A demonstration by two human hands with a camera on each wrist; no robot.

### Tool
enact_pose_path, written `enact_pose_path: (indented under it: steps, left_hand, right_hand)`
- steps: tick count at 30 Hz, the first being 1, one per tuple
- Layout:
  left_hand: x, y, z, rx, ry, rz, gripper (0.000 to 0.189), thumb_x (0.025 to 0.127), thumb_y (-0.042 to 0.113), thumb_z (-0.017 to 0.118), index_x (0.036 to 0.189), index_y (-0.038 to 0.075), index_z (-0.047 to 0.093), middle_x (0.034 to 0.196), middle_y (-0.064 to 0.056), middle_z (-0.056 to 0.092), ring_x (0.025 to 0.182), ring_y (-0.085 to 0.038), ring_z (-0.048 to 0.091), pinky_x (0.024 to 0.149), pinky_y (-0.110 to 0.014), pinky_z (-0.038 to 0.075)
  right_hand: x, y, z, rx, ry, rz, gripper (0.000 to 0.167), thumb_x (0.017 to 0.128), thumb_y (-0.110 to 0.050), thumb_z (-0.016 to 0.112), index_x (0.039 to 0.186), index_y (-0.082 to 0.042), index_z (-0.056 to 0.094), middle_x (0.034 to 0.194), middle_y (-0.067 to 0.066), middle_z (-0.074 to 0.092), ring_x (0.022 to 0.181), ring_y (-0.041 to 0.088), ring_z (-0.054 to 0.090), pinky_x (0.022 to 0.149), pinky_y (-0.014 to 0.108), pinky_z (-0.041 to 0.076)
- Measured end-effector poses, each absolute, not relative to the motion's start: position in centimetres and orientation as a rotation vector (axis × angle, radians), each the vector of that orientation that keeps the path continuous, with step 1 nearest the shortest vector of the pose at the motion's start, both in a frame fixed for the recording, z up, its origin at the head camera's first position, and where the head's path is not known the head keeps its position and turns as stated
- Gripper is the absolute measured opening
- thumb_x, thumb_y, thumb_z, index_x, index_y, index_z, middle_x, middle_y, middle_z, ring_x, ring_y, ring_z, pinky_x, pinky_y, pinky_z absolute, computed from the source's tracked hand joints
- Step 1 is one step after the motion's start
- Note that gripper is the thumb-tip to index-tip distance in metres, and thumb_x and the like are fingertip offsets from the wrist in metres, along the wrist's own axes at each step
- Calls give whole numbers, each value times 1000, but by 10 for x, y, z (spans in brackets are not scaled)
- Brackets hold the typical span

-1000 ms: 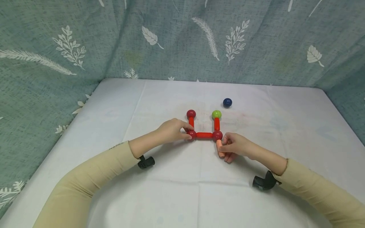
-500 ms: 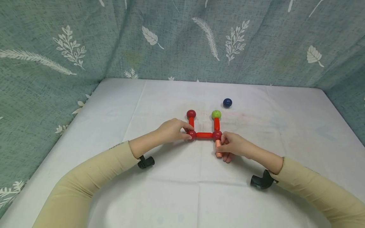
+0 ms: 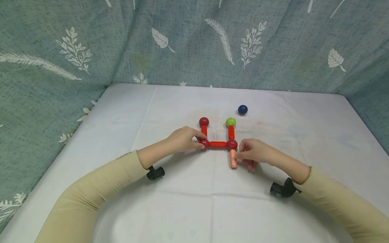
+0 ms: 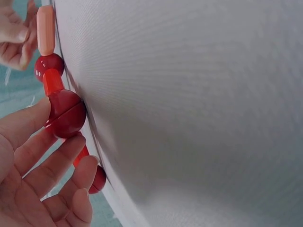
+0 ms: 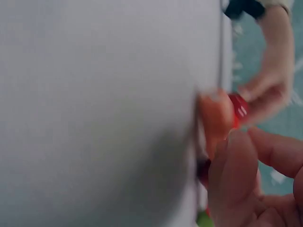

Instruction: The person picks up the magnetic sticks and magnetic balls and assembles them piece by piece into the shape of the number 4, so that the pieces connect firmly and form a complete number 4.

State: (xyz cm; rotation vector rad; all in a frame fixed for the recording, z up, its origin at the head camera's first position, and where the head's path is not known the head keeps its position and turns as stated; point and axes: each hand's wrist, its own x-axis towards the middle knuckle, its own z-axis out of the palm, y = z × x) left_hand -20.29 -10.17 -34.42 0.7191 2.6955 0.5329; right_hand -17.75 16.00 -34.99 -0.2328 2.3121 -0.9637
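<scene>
In the head view, my left hand [image 3: 183, 139] pinches the near-left red ball [image 3: 205, 144] between thumb and fingers; the left wrist view shows the same red ball [image 4: 67, 113] in that grip. A red rod [image 3: 218, 144] links it to another red ball [image 3: 232, 144]. From that second ball a peach-coloured rod [image 3: 233, 159] points toward me. Beside this rod is my right hand [image 3: 256, 152], fingers loosely bent and nothing gripped, its thumb tip close to the rod. The right wrist view is blurred, so I cannot tell whether thumb and rod touch.
Two more red rods run back from the near balls, one to a far red ball [image 3: 204, 122], the other to a green ball [image 3: 231, 122]. A loose dark blue ball [image 3: 242, 109] lies farther back on the white cloth [image 3: 170, 209]. A patterned curtain [image 3: 188, 44] hangs behind.
The peach rod has swung from a slant to nearly straight in line with the red rod behind it. My right hand has let go of it and drawn slightly right. My left hand stays put.
</scene>
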Motion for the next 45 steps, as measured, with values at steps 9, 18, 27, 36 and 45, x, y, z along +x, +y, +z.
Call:
enact_pose_path:
  steps: [9, 18, 27, 36, 45]
  left_hand:
    - [-202, -101, -343, 695, 2694, 527, 34, 81, 26, 70, 114, 18, 66, 97, 4, 68, 91, -13, 57, 76, -30, 45]
    - [-202, -101, -343, 686, 2689, 551, 34, 80, 25, 70, 113, 18, 66, 97, 3, 68, 91, -14, 56, 76, -29, 44]
    - [-203, -101, -343, 683, 2675, 560, 35, 80, 25, 71, 114, 17, 66, 97, 4, 68, 92, -13, 56, 77, -30, 44]
    - [-202, -101, -342, 668, 2672, 557, 35, 80, 25, 71, 114, 17, 66, 98, 3, 68, 93, -13, 57, 78, -30, 44]
    - [-203, -100, -344, 663, 2672, 560, 35, 80, 25, 71, 114, 18, 66, 98, 4, 68, 91, -13, 55, 75, -28, 43]
  right_hand:
    - [-215, 193, -318, -220, 2550, -950, 24, 90, -20, 57, 104, 0, 54, 88, 16, 59, 64, 20, 55, 59, 28, 50]
    - [-264, 200, -326, -329, 2893, -847, 38, 90, -15, 57, 123, 3, 52, 106, 23, 57, 91, 33, 56, 75, 41, 48]
    - [-300, 180, -344, -447, 2905, -669, 37, 87, -12, 60, 121, 1, 55, 112, 24, 53, 97, 35, 53, 81, 42, 46]
    - [-311, 168, -351, -318, 2827, -655, 40, 87, -8, 57, 126, 2, 51, 120, 24, 52, 106, 35, 50, 93, 44, 42]
    - [-312, 169, -357, -293, 2817, -662, 44, 86, -9, 61, 127, 3, 49, 122, 25, 52, 110, 34, 49, 96, 45, 40]
